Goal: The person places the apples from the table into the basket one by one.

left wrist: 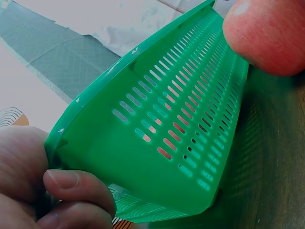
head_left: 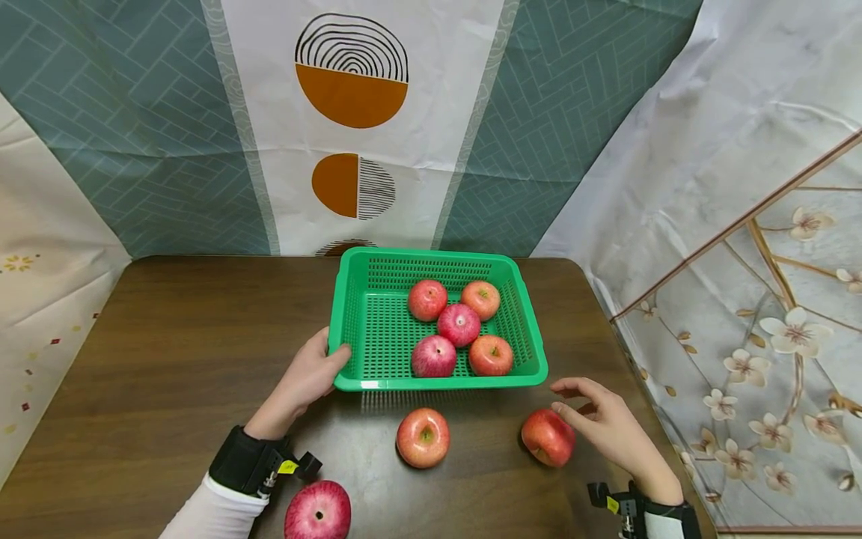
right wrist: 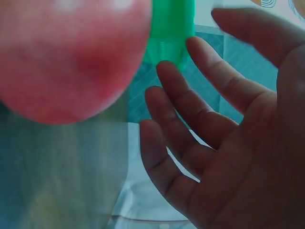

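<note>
A green plastic basket (head_left: 384, 384) with slotted walls stands near the back of the table. Several apples lie in its right half, among them a pink-red apple (head_left: 459, 325). My left hand (head_left: 311, 374) grips the basket's rim at the front left corner, thumb over the edge; the left wrist view shows fingers (left wrist: 78, 188) curled at the rim. My right hand (head_left: 606, 419) hovers beside a red apple (head_left: 548, 437) on the table, with spread fingers and nothing held. In the right wrist view, a gap shows between that apple (right wrist: 66, 57) and the fingers (right wrist: 174, 90).
An orange-red apple (head_left: 423, 438) lies on the table in front of the basket. Another, dark pink apple (head_left: 318, 512) sits by the left wrist at the near edge. Patterned cloth (head_left: 579, 75) hangs behind the brown table (head_left: 188, 337) and at its sides.
</note>
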A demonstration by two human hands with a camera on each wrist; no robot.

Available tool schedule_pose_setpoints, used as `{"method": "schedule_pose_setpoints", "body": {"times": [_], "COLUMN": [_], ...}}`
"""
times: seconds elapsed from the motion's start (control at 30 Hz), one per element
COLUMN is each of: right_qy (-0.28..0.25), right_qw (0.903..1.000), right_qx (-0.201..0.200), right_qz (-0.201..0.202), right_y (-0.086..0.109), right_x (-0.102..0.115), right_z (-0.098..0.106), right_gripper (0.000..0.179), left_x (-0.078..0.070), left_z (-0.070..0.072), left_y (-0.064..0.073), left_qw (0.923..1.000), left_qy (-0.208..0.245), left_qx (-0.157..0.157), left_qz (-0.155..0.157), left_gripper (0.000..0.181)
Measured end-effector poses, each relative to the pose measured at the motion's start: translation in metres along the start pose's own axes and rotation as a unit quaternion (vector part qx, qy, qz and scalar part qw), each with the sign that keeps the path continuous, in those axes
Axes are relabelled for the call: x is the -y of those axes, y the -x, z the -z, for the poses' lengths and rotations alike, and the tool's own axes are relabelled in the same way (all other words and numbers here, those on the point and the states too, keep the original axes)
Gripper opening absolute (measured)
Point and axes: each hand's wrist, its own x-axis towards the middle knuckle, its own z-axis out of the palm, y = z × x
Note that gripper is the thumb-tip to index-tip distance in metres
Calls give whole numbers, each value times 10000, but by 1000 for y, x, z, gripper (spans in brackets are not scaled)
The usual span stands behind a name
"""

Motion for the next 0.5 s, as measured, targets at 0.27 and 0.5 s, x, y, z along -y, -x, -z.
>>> {"method": "schedule_pose_setpoints", "body": {"times": [0.27, 0.5], "right_qy": [-75, -69], "right_qw": [9989, 9987], "right_qx": [323, 281], "right_qz": [337, 411], "right_y": [12, 18], "right_x": [-5, -7], "right_z": [-16, -32], "right_gripper": [42, 58], "left_x": [0, 1], "left_z": [-1, -2], "left_y": [-1, -2], "left_qw": [9998, 9993], "left_qy": [215, 350], "left_qx": [41, 84], "left_qz": [-26, -59], "left_gripper": [44, 46]}}
